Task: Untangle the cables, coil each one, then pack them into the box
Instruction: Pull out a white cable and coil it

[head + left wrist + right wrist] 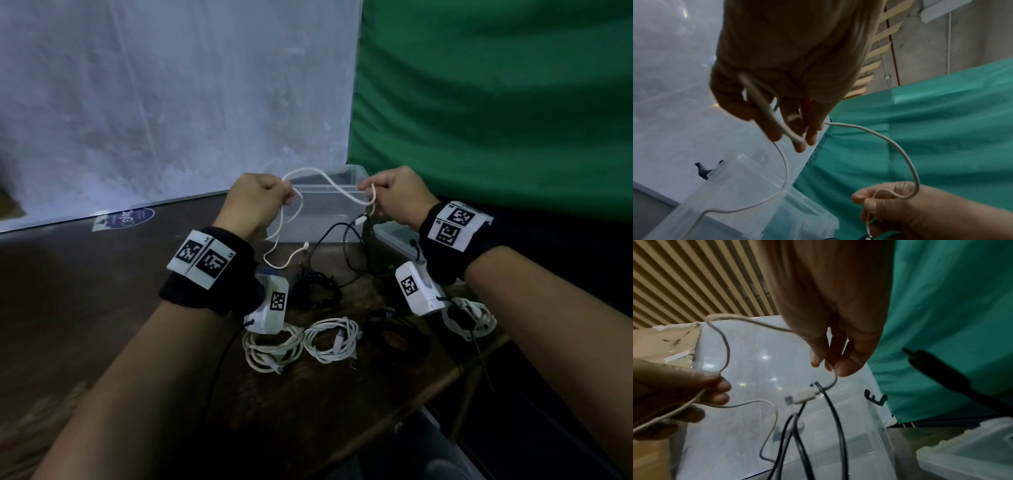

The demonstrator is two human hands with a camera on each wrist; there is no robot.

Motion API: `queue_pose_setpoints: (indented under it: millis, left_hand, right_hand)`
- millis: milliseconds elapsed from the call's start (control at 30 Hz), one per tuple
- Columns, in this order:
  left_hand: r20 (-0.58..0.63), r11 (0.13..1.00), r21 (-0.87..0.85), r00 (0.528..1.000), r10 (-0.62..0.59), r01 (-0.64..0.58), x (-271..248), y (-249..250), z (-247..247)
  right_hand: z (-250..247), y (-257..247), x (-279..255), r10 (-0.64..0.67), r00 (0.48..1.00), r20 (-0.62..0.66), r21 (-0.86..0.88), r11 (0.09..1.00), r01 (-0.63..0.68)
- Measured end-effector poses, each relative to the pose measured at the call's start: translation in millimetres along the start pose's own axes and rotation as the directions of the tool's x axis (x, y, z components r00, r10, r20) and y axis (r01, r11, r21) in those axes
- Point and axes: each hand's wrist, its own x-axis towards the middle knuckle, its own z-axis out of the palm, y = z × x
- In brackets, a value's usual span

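Observation:
A thin white cable (330, 186) stretches in an S-curve between both raised hands, above the clear plastic box (308, 226). My left hand (260, 202) grips loops of it, and its loose end with a small plug (306, 245) dangles to the table. My right hand (390, 198) pinches the cable near its white USB plug (803, 395), which hangs against a loose black cable (346, 240). Coiled cables lie near me: two white coils (270, 346) (330, 339), two black coils (317, 291) (394, 337), another white coil (469, 317) at right.
The box lid (397, 238) lies to the right of the box, partly behind my right wrist. A white panel (171, 102) and a green curtain (496, 102) stand behind the brown table (85, 274). The table's front right edge (445, 380) is close.

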Motion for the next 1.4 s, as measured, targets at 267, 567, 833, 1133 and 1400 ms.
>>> queue_pose_setpoints:
  millis: [267,567,833,1133,1400]
  left_hand:
    - [0.038,0.917,0.379,0.988,-0.15,0.125,6.3,-8.0,-4.1]
    - [0.113,0.971,0.168,0.982,0.154,-0.172,-11.9,17.6,8.1]
    - [0.192,0.992,-0.051,0.974,0.119,-0.112,-12.9,14.6,24.1]
    - [0.244,0.995,-0.073,0.966,0.088,-0.072,-7.5,9.5,10.0]
    - [0.483,0.977,0.211,0.869,-0.105,0.001,-13.5,-0.2,22.5]
  right_hand:
    - [-11.4,-7.0,-2.4,-0.075,0.99,0.12,-0.302,0.947,0.109]
    - [-2.3,-12.3,-5.0,-0.055,0.998,0.027,0.0,0.999,0.055]
    - [8.3,-25.1,-13.0,-0.124,0.98,0.155,0.312,0.948,0.071]
    - [16.6,-3.3,-17.7,0.082,0.925,0.37,0.045,0.993,-0.106]
    - [16.6,-2.3,-16.9,0.139,0.976,0.169,-0.062,0.99,-0.13]
